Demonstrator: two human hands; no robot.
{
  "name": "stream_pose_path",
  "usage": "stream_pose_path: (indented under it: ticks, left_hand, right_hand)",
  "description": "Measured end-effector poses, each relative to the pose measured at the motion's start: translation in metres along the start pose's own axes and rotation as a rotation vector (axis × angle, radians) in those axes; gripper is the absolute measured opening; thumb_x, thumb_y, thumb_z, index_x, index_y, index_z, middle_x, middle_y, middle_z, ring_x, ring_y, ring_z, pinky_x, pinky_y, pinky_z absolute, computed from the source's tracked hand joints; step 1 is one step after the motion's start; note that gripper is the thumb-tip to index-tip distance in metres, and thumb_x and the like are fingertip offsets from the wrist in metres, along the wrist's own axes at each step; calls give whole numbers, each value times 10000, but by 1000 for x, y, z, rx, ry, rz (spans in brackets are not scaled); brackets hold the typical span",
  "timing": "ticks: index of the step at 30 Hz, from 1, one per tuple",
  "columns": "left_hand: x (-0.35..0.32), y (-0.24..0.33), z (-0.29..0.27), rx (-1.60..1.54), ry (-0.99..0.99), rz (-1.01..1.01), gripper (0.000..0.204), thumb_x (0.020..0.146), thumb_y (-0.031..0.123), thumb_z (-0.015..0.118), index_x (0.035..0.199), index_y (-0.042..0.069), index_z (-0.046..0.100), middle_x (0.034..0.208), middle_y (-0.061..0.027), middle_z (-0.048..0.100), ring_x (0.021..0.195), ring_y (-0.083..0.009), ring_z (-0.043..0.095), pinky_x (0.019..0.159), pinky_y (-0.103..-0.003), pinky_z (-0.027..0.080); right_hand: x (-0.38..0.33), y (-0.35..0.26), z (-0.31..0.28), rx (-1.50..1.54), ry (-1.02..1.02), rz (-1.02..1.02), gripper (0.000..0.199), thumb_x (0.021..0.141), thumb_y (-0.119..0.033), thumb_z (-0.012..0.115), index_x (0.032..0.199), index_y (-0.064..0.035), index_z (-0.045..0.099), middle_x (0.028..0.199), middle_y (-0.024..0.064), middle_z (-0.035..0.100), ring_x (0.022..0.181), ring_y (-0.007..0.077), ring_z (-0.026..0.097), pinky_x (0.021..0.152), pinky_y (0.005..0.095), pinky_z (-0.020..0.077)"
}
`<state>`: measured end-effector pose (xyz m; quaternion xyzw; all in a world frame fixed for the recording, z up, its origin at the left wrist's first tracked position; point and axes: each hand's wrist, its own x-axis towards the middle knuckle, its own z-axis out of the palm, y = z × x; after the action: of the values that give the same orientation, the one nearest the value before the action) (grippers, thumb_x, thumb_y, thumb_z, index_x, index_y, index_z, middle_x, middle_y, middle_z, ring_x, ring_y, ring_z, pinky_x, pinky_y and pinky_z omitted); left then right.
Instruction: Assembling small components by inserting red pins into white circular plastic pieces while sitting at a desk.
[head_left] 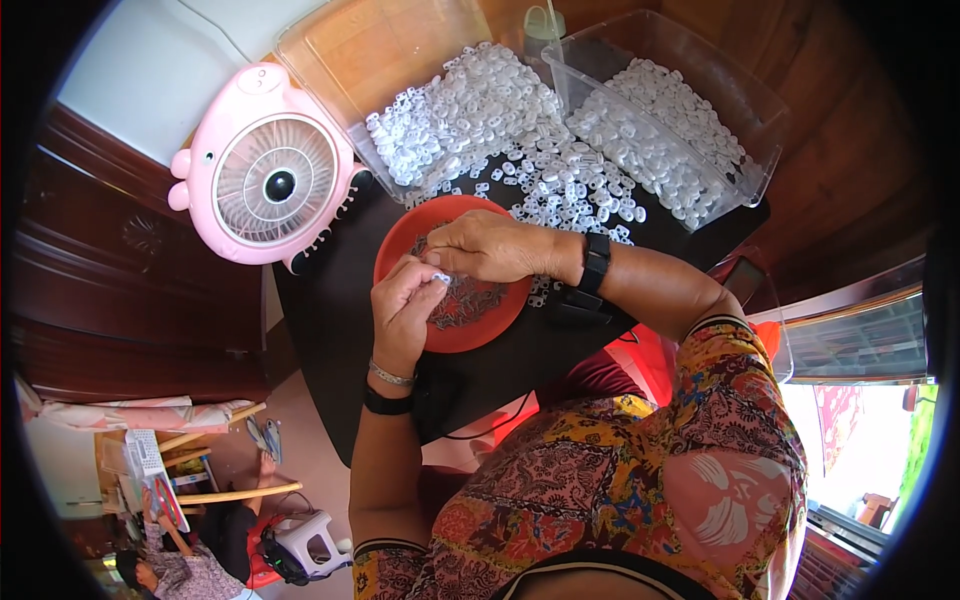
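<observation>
My left hand (400,305) pinches a small white piece (441,279) between thumb and fingers, over the bowl (470,340). My right hand (490,245) curls in from the right, its tips meeting the left's; I cannot tell whether it grips anything. Below lie many thin grey pins (462,306), loose and jumbled in the red bowl. I judge I am partway through this one piece, with plenty left: loose pieces (575,195) spill over the dark table (325,345) beyond the bowl, and more fill the left bin (340,55) and right bin (755,110) at the far side. Which are finished, I can't tell. My piece is mostly covered by fingers; the loose ones look white and rounded, many with two holes. A pink fan (280,185) stands at far left.
</observation>
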<state>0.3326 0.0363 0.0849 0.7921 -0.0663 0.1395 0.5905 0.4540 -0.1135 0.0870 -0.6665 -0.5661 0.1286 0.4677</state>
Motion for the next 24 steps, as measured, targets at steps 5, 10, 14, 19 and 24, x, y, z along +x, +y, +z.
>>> stream_pose_path:
  ticks: [5,10,14,19,24]
  left_hand:
    - [-1,2,-3,-104,29,-65,76,810,20,566,761,-38,573,720,-29,516,614,-84,476,566,-221,372]
    - [0,4,-3,-225,58,-148,84,819,32,561,760,-25,581,722,-33,530,614,-85,496,574,-216,400]
    - [0,3,-5,-234,71,-184,88,819,39,567,755,-21,578,732,-31,534,614,-84,501,579,-215,408]
    - [1,-1,-1,74,64,74,62,811,26,583,797,-33,573,752,-38,503,642,-94,466,581,-231,378]
    - [1,2,1,129,-17,76,53,801,13,587,807,-36,568,753,-39,484,647,-98,446,582,-240,363]
  right_hand:
    - [1,-1,-1,-56,-29,-14,178,905,-189,535,860,-20,564,734,137,586,695,302,579,639,377,437]
    - [1,1,-3,15,-51,32,135,878,-159,570,845,-27,574,724,97,597,684,235,589,636,344,443]
    - [0,3,-3,74,11,18,110,847,-135,607,835,-28,587,708,79,604,672,207,593,628,328,447]
    - [0,-10,-9,-16,26,106,130,845,-154,605,835,-24,601,712,107,609,666,244,598,621,336,455]
    - [-2,-3,-2,-105,51,17,160,864,-172,570,842,-17,602,720,144,602,683,316,595,625,376,449]
